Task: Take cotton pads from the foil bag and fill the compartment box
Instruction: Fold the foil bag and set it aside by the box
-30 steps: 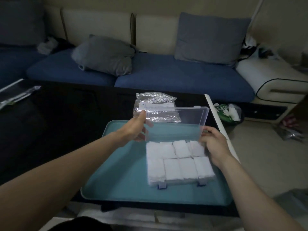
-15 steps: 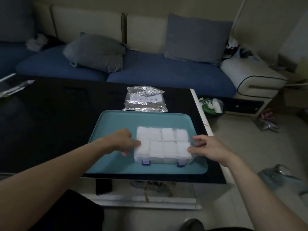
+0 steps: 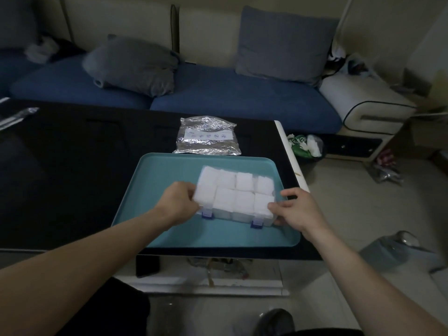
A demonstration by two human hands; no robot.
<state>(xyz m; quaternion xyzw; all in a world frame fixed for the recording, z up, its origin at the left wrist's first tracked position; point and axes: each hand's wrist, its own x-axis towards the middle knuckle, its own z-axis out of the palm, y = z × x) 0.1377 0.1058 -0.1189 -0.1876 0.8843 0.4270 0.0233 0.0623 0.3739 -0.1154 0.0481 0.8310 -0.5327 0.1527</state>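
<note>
The fingers (image 3: 194, 202) of the left hand (image 3: 179, 204) are being curled against the left end of the compartment box (image 3: 236, 194), with the fingertips hidden at its edge, so whether they are pinching the lid or only pressing on it cannot be told. The right hand (image 3: 297, 212) is being held at the box's right front corner, its fingers (image 3: 275, 207) drawn together and touching the top and side of that corner. In the head view, the clear box is being kept flat on the teal tray (image 3: 155, 190), its lid down and the two purple latches (image 3: 256, 223) facing the person along the front edge. Every visible compartment is being shown full of white cotton pads (image 3: 242, 181), in two rows seen through the lid. The foil bag (image 3: 208, 135) is lying flat on the black table (image 3: 72, 166), just beyond the far rim of the tray and well apart from both hands; whether it is touching the rim cannot be told. Behind the table, a blue sofa (image 3: 218, 93) with grey cushions (image 3: 132, 64) is being seen in dim light.
</note>
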